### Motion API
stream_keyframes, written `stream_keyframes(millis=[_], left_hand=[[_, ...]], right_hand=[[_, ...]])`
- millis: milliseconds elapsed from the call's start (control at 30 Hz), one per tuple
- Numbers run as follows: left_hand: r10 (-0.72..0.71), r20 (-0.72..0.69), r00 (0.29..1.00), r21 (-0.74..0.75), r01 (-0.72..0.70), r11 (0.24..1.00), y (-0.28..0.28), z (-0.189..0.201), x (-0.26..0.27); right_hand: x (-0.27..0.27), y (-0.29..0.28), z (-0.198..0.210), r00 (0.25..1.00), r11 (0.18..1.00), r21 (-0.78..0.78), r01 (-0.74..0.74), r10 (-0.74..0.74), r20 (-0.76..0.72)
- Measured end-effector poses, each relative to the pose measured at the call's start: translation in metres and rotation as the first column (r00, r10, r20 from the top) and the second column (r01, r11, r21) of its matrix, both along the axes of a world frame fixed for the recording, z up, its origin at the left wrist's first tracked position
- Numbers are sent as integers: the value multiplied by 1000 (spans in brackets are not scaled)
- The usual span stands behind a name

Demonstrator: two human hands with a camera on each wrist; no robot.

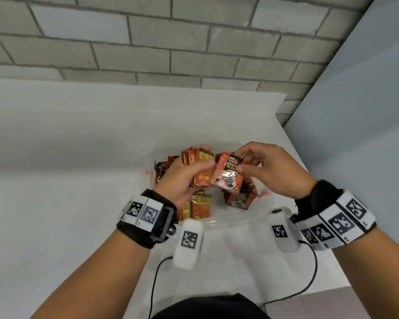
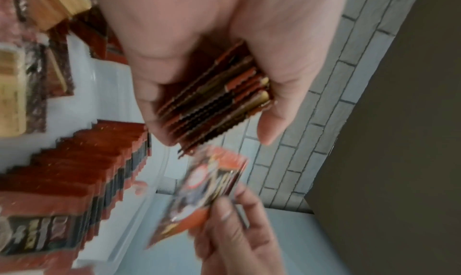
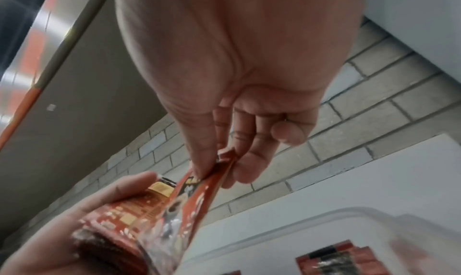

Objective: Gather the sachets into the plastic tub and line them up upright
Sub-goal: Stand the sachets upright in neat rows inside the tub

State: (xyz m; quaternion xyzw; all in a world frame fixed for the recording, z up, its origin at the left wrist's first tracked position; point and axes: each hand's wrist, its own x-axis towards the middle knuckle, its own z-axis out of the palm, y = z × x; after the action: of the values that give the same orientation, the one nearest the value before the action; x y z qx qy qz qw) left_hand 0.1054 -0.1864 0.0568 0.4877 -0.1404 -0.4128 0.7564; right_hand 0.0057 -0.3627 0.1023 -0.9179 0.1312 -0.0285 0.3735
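At frame centre, the left hand [image 1: 184,178] grips a stack of sachets [image 2: 217,96]. The right hand [image 1: 272,169] pinches one sachet [image 1: 226,173] above the plastic tub [image 3: 349,220].

Both forearms are bare, each wrist wrapped in a black band [image 1: 145,229] carrying white blocks printed with black square-patterned markers [image 1: 341,223], a white marker-tagged camera pod [image 1: 189,244] clipped on the near side, and a thin black cable [image 1: 153,286] trailing toward dark clothing.
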Motion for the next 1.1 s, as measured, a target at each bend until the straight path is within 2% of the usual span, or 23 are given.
stream_keyframes(millis=[67, 133, 233, 400, 600, 1100], left_hand=[[56, -19, 998, 12, -56, 998, 8, 1, 8], [95, -59, 994, -5, -96, 995, 15, -1, 17], [112, -97, 989, -30, -115, 993, 20, -3, 22], [109, -122, 986, -16, -112, 994, 21, -7, 20], [121, -110, 986, 22, -120, 993, 19, -7, 17], [131, -167, 977, 16, -131, 991, 18, -11, 12]], right_hand=[[-7, -7, -7, 999, 998, -53, 15, -17, -45], [-15, -11, -19, 985, 983, -180, -36, 4, -174], [-20, -10, -35, 946, 887, -427, -175, 32, -321], [-18, -5, -46, 928, 744, -610, -271, 33, -372], [-12, -4, -51, 920, 679, -667, -305, 30, -391], [-12, -9, -54, 933, 730, -627, -271, 38, -359]])
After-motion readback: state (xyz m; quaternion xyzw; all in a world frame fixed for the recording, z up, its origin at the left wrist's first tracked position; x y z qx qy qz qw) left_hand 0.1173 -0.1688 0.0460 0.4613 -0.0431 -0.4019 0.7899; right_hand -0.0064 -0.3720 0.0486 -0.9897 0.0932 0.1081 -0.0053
